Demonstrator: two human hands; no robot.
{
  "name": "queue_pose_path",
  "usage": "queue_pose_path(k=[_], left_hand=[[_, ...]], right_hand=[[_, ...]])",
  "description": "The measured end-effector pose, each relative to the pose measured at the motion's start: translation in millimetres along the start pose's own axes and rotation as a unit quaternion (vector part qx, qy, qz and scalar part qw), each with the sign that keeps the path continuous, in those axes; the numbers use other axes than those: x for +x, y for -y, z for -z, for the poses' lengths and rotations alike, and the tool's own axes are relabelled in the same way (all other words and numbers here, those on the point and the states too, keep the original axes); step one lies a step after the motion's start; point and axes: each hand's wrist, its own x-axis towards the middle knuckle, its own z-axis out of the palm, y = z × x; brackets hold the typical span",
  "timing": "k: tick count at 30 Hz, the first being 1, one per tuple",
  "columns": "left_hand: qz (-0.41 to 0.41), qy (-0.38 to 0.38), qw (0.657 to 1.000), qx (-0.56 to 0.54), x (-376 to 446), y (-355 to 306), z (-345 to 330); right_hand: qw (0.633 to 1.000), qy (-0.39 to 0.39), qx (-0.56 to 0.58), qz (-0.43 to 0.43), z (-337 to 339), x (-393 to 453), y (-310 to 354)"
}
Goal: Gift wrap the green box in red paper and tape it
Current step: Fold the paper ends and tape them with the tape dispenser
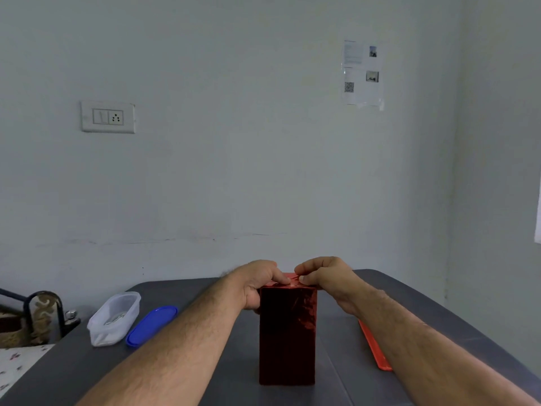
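A tall box covered in shiny red paper [287, 335] stands upright on the dark grey table [205, 376], near its middle. No green shows on the box. My left hand [260, 284] holds the box's upper left side, with its thumb pressing on the top. My right hand [325, 278] is at the top right, its thumb and fingers pinching a folded flap of red paper on the top face. Most of the top face is hidden behind both hands. No tape is visible.
A clear plastic container [115, 317] and its blue lid [152, 325] lie at the left of the table. A flat red-orange tray or strip [376, 347] lies to the right of the box, partly under my right forearm. The wall is close behind the table.
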Motion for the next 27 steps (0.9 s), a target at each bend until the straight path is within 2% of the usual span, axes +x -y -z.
queue_pose_path(k=[2, 5, 8, 10, 11, 13, 19, 23, 27], left_hand=[[-0.080, -0.016, 0.997, 0.012, -1.6, 6.1, -0.6], [-0.204, -0.031, 0.967, 0.149, -4.3, 18.0, 1.7], [-0.259, -0.009, 0.936, 0.240, -11.5, 27.7, 7.2], [-0.306, -0.020, 0.892, 0.331, -9.7, 31.0, 15.7], [-0.328, -0.032, 0.870, 0.366, -5.7, 31.6, 20.7], [-0.348, -0.050, 0.858, 0.375, 1.8, 34.4, 27.3], [-0.357, -0.075, 0.899, 0.243, 24.9, 34.2, 38.2], [-0.292, -0.089, 0.947, 0.101, 37.1, 38.9, 43.5], [-0.251, -0.161, 0.954, 0.020, 55.6, 66.3, 40.3]], right_hand=[[1.000, -0.002, -0.008, 0.029, -2.2, -3.6, -0.2], [0.997, -0.011, -0.045, 0.062, -5.3, -7.4, -0.4], [0.987, -0.039, -0.125, 0.095, -8.1, -9.8, 1.4], [0.975, -0.052, -0.180, 0.123, -9.4, -10.1, 2.9], [0.972, -0.058, -0.187, 0.130, -9.8, -9.8, 4.3], [0.976, -0.070, -0.164, 0.122, -11.3, -9.7, 2.8], [0.995, -0.072, -0.017, 0.072, -25.8, -1.5, -25.1], [0.999, -0.027, 0.039, 0.021, -40.8, 3.3, -44.5], [0.995, -0.053, 0.076, -0.044, -61.6, 14.0, -63.4]])
